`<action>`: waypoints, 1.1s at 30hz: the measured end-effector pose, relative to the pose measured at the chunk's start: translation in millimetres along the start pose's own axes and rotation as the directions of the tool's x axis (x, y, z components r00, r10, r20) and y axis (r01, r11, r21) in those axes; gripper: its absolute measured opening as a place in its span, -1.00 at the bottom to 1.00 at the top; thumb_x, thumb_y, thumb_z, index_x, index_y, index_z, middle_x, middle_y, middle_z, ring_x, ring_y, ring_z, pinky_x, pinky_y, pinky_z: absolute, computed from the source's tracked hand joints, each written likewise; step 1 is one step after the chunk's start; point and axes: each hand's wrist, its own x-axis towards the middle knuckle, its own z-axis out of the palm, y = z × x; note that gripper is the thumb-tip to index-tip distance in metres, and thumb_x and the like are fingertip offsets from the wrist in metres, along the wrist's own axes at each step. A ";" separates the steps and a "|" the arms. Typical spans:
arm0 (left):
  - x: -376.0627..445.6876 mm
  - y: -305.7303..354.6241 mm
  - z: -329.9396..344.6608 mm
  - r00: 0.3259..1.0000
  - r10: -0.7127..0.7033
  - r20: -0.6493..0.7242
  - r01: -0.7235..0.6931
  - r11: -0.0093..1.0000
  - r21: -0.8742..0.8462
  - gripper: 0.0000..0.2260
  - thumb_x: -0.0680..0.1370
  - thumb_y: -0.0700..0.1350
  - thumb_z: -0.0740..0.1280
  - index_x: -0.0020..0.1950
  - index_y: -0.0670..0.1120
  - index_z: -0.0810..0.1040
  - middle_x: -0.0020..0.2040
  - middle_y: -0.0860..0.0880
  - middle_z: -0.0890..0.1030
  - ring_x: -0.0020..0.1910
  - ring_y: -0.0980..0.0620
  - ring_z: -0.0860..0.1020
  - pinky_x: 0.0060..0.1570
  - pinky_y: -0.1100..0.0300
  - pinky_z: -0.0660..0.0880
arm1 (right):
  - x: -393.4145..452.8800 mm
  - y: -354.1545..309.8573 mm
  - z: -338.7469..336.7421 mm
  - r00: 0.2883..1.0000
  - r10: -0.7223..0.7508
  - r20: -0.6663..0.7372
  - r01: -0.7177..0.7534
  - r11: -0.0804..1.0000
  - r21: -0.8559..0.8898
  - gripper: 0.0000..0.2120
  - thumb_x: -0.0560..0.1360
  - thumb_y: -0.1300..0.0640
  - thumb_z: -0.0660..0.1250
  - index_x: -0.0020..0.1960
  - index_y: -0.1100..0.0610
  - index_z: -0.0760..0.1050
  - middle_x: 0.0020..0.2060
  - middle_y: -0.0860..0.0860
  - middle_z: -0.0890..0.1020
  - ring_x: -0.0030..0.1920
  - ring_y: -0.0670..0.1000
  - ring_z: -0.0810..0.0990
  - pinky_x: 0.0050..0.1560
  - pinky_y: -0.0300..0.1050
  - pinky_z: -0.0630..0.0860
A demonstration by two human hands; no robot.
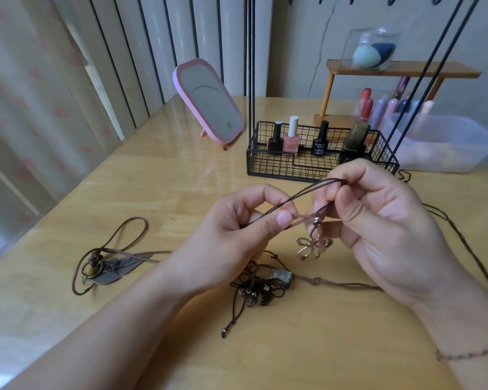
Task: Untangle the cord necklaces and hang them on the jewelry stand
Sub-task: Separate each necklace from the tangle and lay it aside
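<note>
I hold both hands above the wooden counter [152, 198], close together, with one brown cord necklace [302, 194] stretched between them. My left hand [237, 235] pinches the cord between thumb and forefinger, the other fingers curled under. My right hand [378, 220] pinches the same cord's doubled strands higher up, near its fingertips, and a small bead and an open metal flower pendant [313, 247] dangle from the cord in the gap between my hands.

Directly below my hands, on the counter, lies a tangled bunch of cords [262, 288] with dark beads and a small square pendant; how many necklaces are knotted into it I cannot tell. One strand trails from it toward me, ending in a small dark bead, and another runs off under my right hand. To the left of my left hand, well apart from the bunch, lies another necklace with a leaf-shaped metal pendant [110, 273], its brown cord looped around it.

Beyond my hands stands a black wire basket [316, 167] with four nail polish bottles in it. The thin black rods of the jewelry stand [250, 66] rise past it, with dark hooks at the very top edge of my view. Farther left of the basket a pink-framed mirror [209, 102] leans back, and beyond my right hand sits a clear plastic tub [445, 144].
</note>
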 end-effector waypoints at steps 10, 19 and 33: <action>0.5 -3.8 -1.4 0.992 0.089 -0.094 -0.064 0.968 0.241 -0.92 0.52 -0.23 0.42 -0.13 -0.06 0.61 -0.45 0.11 0.28 -0.47 0.13 0.18 -0.43 0.36 0.20 | 0.8 -13.6 -4.2 0.992 0.121 -0.037 -0.115 0.984 0.132 -0.89 0.51 0.18 0.17 -0.15 0.17 0.43 -0.42 0.08 0.46 -0.47 0.08 0.43 -0.39 -0.07 0.44; 1.0 -2.3 -6.7 0.988 -0.152 -0.002 0.152 0.983 0.102 -0.77 0.54 -0.12 0.33 0.16 -0.15 0.57 0.04 0.01 0.64 -0.07 0.02 0.61 -0.01 0.20 0.52 | 21.0 -34.0 -86.0 0.984 0.049 -0.174 0.024 0.917 0.399 -0.70 0.69 0.11 0.02 -0.01 0.24 0.45 -0.34 0.10 0.47 -0.34 0.11 0.45 -0.09 0.02 0.47; -6.0 10.4 -51.3 0.950 -0.304 0.065 0.158 0.651 0.743 -0.79 0.47 -0.14 0.49 0.00 0.13 0.57 -0.14 0.20 0.60 -0.17 0.16 0.56 -0.24 0.38 0.41 | 34.2 22.0 -72.9 0.946 -0.075 -0.316 -0.263 0.398 -0.879 -0.90 0.54 0.08 0.38 -0.14 -0.07 0.59 -0.29 -0.12 0.54 -0.27 -0.16 0.47 -0.22 -0.16 0.35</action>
